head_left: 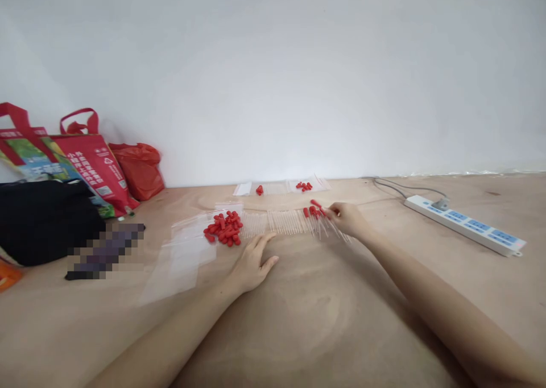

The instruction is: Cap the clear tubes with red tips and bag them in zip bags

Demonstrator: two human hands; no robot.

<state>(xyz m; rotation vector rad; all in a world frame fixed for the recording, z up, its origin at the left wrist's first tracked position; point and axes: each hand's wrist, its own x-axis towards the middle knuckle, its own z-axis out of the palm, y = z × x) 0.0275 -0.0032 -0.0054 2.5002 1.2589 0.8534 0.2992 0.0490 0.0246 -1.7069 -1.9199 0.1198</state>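
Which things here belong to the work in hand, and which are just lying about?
Work, seemingly: red-tipped tube in right hand; thin tubes by left hand; red caps; clear packets.

Lying about: power strip; black item; red plastic bag; printed shopping bag.

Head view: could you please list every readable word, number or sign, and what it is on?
No text is legible.
Printed red carrier bag: white characters too blurred; a triangular sign shows.
Blue-and-green printed panel beside it: white characters, too blurred.
White power strip with blue socket panels: markings too small.
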